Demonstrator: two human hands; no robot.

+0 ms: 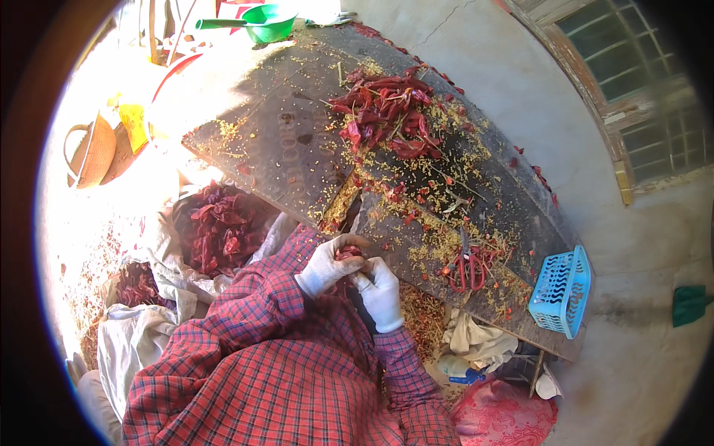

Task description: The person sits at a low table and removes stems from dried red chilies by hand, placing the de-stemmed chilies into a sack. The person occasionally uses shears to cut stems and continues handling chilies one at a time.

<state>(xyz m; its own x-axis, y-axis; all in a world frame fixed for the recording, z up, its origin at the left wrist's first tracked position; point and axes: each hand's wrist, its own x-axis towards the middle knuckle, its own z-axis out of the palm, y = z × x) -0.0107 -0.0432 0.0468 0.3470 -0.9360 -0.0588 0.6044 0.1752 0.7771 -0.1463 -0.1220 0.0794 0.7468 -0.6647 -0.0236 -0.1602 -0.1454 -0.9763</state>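
Observation:
My left hand (329, 265), in a white glove, is closed around a dried red chili pepper (348, 252) at the table's near edge. Touching it, my right hand (377, 287), also in a white glove, has thumb and fingers pinched at the lower end of the pepper; what lies between them is hidden. Beyond both hands a pile of dried red chili peppers (387, 114) lies on the dark table (268, 139), with pale yellow seeds scattered around it. Red-handled scissors (467, 267) rest to the right among seeds and stems.
A light-blue plastic basket (559, 291) stands at the table's right end by the wall. At the far end is a green plastic dipper (270, 23). An open sack (167, 273) of dried peppers is at the left, near a woven basket (96, 153). A pink patterned bag (505, 412) lies below the table.

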